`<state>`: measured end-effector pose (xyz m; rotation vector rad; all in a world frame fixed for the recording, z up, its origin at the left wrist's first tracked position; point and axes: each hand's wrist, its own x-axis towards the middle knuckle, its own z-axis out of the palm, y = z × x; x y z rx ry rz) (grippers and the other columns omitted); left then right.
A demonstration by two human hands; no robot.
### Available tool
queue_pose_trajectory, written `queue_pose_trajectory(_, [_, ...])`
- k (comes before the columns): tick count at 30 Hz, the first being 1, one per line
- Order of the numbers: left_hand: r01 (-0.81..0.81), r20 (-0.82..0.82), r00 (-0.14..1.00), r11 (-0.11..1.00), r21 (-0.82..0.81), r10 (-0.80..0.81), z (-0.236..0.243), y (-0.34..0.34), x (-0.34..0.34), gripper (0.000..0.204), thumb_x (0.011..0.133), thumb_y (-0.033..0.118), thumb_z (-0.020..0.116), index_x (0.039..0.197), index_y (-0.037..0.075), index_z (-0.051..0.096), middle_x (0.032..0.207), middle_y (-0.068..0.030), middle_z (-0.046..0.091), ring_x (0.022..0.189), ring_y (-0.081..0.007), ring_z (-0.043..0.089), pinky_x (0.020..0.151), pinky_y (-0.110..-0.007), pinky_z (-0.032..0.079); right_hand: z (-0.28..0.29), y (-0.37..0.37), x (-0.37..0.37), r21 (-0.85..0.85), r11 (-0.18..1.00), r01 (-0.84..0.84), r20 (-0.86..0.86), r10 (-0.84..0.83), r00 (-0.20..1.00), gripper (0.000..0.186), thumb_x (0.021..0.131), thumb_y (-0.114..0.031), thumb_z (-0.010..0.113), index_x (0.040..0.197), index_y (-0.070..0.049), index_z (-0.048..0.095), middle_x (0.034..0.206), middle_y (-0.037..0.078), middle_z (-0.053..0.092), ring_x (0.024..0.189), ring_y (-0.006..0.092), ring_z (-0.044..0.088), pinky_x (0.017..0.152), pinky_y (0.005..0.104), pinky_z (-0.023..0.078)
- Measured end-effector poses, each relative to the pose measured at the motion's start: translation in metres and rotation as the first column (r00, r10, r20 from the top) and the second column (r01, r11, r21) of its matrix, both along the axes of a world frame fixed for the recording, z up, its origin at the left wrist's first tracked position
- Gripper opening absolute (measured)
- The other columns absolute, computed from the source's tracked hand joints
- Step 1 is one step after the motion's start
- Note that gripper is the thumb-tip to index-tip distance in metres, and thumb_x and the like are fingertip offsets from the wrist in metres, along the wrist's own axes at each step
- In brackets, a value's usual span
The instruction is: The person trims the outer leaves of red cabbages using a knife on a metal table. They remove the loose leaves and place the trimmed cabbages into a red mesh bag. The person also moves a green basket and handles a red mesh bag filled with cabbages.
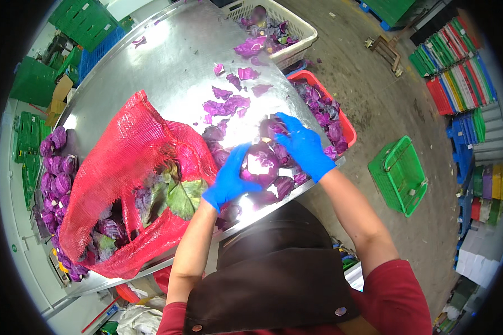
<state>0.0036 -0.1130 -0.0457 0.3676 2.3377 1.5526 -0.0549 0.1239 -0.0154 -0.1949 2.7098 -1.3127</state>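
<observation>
Purple cabbage (262,163), by the near edge of the metal table (173,64), toward its right corner, is flanked by left hand (229,180) and right hand (306,146), both spread; firm contact cannot be told. Even, two-sided support is advised.

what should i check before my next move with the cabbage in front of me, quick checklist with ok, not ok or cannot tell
1. Both hands gloved: left hand and right hand are covered in blue. Ok.
2. Firm grip on the large cabbage: the left hand is at its side, but the pressure does not show. Cannot tell.
3. Cabbage underside sound: hidden from view. Cannot tell.
4. Metal table clear of scraps: torn purple leaves lie beyond the hands. Not ok.
5. Red mesh sack closed: it gapes, showing leaves and cabbage inside. Not ok.
</observation>
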Motion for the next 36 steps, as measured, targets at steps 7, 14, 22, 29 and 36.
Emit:
queue_pose_trajectory(7, [-0.473, 0.01, 0.881, 0.88, -0.037, 0.473, -0.033, 0.051, 0.026, 0.116, 0.068, 0.03, 0.089, 0.152, -0.003, 0.015, 0.153, -0.024, 0.028, 0.141, -0.031, 0.031, 0.115, -0.041, 0.029, -0.004, -0.003, 0.033, -0.128, 0.97, -0.206, 0.167, 0.226, 0.96, 0.054, 0.092, -0.032, 0.065, 0.139, -0.01, 0.05, 0.131, 0.017, 0.059, 0.115, 0.0303, 0.062, 0.094, 0.0385, 0.049])
queue_pose_trajectory(14, [-0.306, 0.06, 0.949, 0.951, -0.044, 0.308, 0.002, 0.047, 0.012, 0.117, 0.067, 0.03, 0.089, 0.152, -0.002, 0.016, 0.155, -0.0234, 0.026, 0.143, -0.0329, 0.029, 0.117, -0.041, 0.027, -0.027, -0.013, -0.037, 0.249, 0.913, -0.324, 0.089, 0.312, 0.946, 0.035, 0.092, -0.037, 0.058, 0.111, -0.008, 0.064, 0.108, 0.012, 0.069, 0.095, 0.0279, 0.068, 0.077, 0.0401, 0.054])
queue_pose_trajectory(22, [-0.564, 0.202, 0.824, 0.802, 0.198, 0.529, -0.025, 0.034, 0.018, 0.105, 0.072, 0.021, 0.087, 0.152, 0.002, 0.022, 0.149, -0.0215, 0.036, 0.131, -0.0261, 0.045, 0.108, -0.038, 0.04, -0.034, 0.02, -0.023, 0.119, 0.992, 0.043, 0.065, -0.051, 0.997, 0.053, 0.091, -0.041, 0.06, 0.132, -0.009, 0.053, 0.105, 0.016, 0.068, 0.088, 0.0343, 0.068, 0.074, 0.0422, 0.054])
queue_pose_trajectory(29, [-0.395, -0.26, 0.907, 0.884, -0.249, 0.331, -0.014, 0.055, 0.01, 0.115, 0.062, 0.04, 0.089, 0.149, 0.001, 0.024, 0.147, -0.0298, 0.029, 0.139, -0.0443, 0.027, 0.114, -0.049, 0.029, -0.024, -0.012, 0.051, 0.391, 0.919, -0.043, -0.091, 0.086, 0.992, 0.063, 0.096, -0.044, 0.054, 0.149, -0.014, 0.035, 0.086, 0.016, 0.067, 0.064, 0.0321, 0.066, 0.051, 0.0446, 0.051])
queue_pose_trajectory(36, [-0.371, -0.322, 0.898, 0.909, -0.189, 0.299, -0.006, 0.059, 0.001, 0.102, 0.062, 0.038, 0.088, 0.141, 0.001, 0.035, 0.135, -0.024, 0.043, 0.126, -0.0427, 0.041, 0.106, -0.05, 0.035, -0.035, -0.018, 0.056, 0.46, 0.885, -0.075, -0.08, 0.125, 0.989, 0.068, 0.096, -0.047, 0.052, 0.151, -0.012, 0.031, 0.076, 0.015, 0.065, 0.056, 0.0308, 0.063, 0.047, 0.0453, 0.048])
